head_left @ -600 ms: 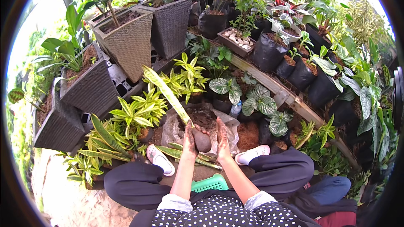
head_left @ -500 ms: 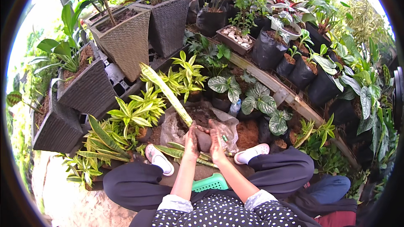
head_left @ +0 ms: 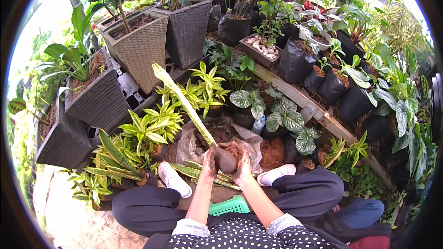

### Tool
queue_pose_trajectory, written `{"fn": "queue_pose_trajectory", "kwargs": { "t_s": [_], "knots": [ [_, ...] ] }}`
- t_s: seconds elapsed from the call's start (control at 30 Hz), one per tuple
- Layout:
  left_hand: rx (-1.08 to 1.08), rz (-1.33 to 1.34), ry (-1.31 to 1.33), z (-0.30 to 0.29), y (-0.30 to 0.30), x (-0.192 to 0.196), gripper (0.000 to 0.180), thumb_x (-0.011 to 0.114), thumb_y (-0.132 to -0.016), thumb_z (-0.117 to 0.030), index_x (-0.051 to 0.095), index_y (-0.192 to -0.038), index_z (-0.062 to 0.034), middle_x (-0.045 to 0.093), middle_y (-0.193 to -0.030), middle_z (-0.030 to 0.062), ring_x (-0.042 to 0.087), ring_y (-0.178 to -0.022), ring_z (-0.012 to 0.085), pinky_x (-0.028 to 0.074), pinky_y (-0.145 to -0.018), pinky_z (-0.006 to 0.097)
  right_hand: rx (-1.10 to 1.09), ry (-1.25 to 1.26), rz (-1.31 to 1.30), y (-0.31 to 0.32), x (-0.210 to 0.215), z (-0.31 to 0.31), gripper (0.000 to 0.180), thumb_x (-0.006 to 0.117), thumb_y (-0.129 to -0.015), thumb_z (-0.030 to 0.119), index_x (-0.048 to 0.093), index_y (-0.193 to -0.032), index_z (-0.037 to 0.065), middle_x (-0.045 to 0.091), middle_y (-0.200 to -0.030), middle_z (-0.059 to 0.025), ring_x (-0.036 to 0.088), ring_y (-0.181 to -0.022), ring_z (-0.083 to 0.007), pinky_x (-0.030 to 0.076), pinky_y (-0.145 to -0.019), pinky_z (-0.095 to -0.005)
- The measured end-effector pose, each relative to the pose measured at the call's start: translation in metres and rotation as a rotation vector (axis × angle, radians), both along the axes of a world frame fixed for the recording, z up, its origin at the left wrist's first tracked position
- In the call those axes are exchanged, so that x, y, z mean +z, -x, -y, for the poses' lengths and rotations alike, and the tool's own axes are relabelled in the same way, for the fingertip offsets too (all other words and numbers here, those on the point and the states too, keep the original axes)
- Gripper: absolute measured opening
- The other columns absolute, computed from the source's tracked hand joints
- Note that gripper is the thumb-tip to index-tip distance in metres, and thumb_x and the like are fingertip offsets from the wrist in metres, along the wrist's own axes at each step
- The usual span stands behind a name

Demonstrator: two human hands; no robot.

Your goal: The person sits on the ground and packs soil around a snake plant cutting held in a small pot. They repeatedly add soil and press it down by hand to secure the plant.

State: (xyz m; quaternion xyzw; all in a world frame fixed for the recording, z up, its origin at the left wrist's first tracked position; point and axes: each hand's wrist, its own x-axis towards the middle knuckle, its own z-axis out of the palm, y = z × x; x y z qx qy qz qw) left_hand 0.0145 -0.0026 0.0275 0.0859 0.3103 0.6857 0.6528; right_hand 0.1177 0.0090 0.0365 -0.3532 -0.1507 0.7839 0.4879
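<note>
Soil ball by plastic sheet's near edge — right hand now curls round it, no longer flat; left hand cups opposite side — both sides supported.

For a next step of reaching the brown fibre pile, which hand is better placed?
Probably the right hand: it is nearer the fibre pile, which lies to its right. The left hand is across the round lump that both hands cup.

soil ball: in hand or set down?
In hand: left hand and right hand cup the soil ball from either side, with a long variegated snake plant leaf slanting away toward upper left.
</note>
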Motion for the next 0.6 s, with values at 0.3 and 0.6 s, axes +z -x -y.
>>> {"fn": "queue_pose_trajectory", "kwargs": {
  "t_s": [0.3,0.6],
  "knots": [
    [0.048,-0.181,-0.065,0.008,-0.01,0.014,0.029,0.053,-0.09,-0.027,0.045,-0.07,-0.0072,0.047,-0.065,0.0038,0.055,-0.066,0.021,0.045,-0.067,0.034,0.041,0.132,-0.042,-0.001,0.006,0.011,0.055,0.035,-0.091,0.05,0.041,-0.127,0.008,0.047,-0.127,-0.0118,0.047,-0.105,-0.021,0.037,-0.095,-0.0379],
    [0.021,-0.257,0.026,0.019,-0.019,0.031,0.014,0.059,-0.086,-0.018,0.055,-0.082,-0.0052,0.058,-0.073,0.0039,0.057,-0.07,0.0153,0.047,-0.067,0.029,0.03,0.212,-0.133,-0.009,0.006,0.014,0.051,0.04,-0.089,0.05,0.053,-0.113,0.007,0.056,-0.102,-0.0067,0.055,-0.093,-0.0199,0.045,-0.084,-0.0358]
  ]
}}
